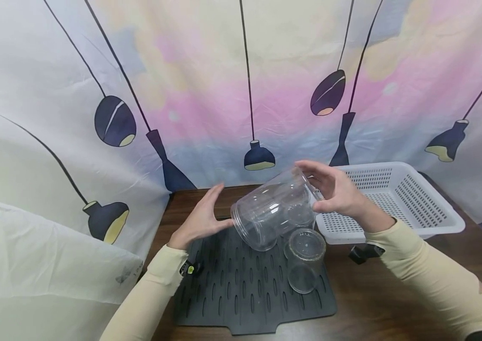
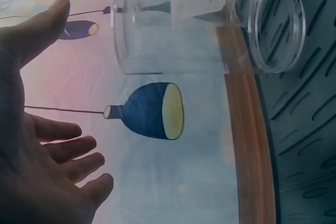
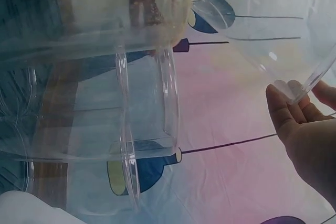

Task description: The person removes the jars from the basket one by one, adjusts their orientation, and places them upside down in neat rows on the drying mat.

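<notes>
My right hand (image 1: 341, 192) pinches the upper right end of a large clear plastic container (image 1: 262, 213), which is tilted above a dark grey ribbed mat (image 1: 241, 293). In the right wrist view, fingertips and thumb grip the clear edge of this container (image 3: 278, 51). Beside its lower left end, my left hand (image 1: 202, 218) is held with fingers extended and thumb apart; whether the thumb touches the rim I cannot tell. Clear jars (image 1: 307, 246) stand on the mat's right side, partly hidden behind the held container. The left wrist view shows clear jars (image 2: 157, 45) too.
A white perforated plastic basket (image 1: 437, 232) sits on the brown wooden table (image 1: 394, 289) at the right, close behind my right hand. A fabric curtain (image 1: 211, 94) printed with hanging lamps borders the table's back and left.
</notes>
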Tool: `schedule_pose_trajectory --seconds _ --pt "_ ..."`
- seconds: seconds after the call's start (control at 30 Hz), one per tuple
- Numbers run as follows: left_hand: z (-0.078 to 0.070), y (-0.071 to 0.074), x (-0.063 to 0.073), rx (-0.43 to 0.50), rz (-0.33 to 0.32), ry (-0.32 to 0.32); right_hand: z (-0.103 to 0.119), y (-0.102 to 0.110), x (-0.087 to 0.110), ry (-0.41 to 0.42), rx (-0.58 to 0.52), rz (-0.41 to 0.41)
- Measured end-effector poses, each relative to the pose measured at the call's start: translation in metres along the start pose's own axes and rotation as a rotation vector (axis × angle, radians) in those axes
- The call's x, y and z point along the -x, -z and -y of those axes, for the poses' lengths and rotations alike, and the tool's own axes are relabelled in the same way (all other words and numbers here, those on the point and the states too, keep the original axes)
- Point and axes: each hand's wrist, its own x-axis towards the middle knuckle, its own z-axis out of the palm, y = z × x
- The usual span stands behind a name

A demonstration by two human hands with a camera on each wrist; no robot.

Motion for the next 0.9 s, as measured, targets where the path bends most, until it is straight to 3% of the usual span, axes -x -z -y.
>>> schedule_pose_trajectory --seconds 0.67,0.9 --pt "0.027 -0.023 0.005 -0.052 0.115 0.067 0.002 -0.010 -0.006 0.030 0.365 0.093" --pt "0.034 -0.032 0.009 -0.067 0.160 0.084 0.006 -0.017 -0.007 -0.021 0.549 0.098"
